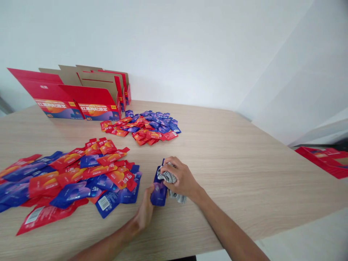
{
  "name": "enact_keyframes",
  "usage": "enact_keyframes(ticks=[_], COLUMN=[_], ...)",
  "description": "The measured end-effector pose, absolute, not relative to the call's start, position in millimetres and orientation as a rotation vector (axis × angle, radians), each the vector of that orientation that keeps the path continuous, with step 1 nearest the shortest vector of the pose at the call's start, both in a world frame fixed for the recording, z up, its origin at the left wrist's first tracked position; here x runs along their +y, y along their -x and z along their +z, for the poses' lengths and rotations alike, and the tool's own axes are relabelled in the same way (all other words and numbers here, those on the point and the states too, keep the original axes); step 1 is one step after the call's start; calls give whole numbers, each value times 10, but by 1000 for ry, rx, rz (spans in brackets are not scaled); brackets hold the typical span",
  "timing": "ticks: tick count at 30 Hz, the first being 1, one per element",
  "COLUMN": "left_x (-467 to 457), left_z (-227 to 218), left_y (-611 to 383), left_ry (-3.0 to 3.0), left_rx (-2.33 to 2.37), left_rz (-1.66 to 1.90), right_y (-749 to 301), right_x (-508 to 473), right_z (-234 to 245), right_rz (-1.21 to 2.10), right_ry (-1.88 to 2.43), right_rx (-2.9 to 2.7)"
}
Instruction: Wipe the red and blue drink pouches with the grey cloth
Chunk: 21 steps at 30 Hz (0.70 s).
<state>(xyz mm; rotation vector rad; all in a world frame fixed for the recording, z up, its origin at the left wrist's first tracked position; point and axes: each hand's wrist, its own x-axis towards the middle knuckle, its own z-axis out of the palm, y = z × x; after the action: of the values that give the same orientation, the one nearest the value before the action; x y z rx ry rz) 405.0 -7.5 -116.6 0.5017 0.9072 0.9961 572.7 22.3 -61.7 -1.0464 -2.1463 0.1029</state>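
Note:
Near the table's front, my left hand grips the lower left edge of a blue-purple pouch, thumb on its face. A crumpled grey-and-white striped cloth is bunched in my right hand, its fingers curled round it. The cloth lies against the upper part of the pouch, and one end hangs below the right palm. To the left spreads a large pile of red and blue pouches, several showing barcodes. Part of the left hand's fingers is hidden behind the pouch.
Farther back lies a second pile of small red and blue sachets. Open red cartons stand in rows at the back left, by the white wall. Another red carton sits beyond the right edge of the wooden table.

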Motion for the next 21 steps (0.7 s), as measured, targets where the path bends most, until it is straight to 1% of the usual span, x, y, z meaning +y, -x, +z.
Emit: enact_keyframes(ticks=[6, 9, 13, 17, 21], left_x=[14, 44, 19, -45, -60], left_z=[-1023, -952, -978, -1027, -1049], left_y=[-3965, -3935, -3977, -4030, -4037], left_ry=[-483, -516, -511, -531, -558], left_rx=[964, 997, 912, 862, 859], left_rz=[1092, 1104, 1080, 975, 951], right_y=[-5660, -5612, -5613, -5651, -5676], right_x=[175, 150, 160, 192, 203], right_z=[-638, -650, -650, -641, -625], right_rz=[167, 155, 99, 75, 95], right_ry=[769, 725, 910, 1145, 1174], right_rx=[-2388, -2450, -2300, -2038, -2001])
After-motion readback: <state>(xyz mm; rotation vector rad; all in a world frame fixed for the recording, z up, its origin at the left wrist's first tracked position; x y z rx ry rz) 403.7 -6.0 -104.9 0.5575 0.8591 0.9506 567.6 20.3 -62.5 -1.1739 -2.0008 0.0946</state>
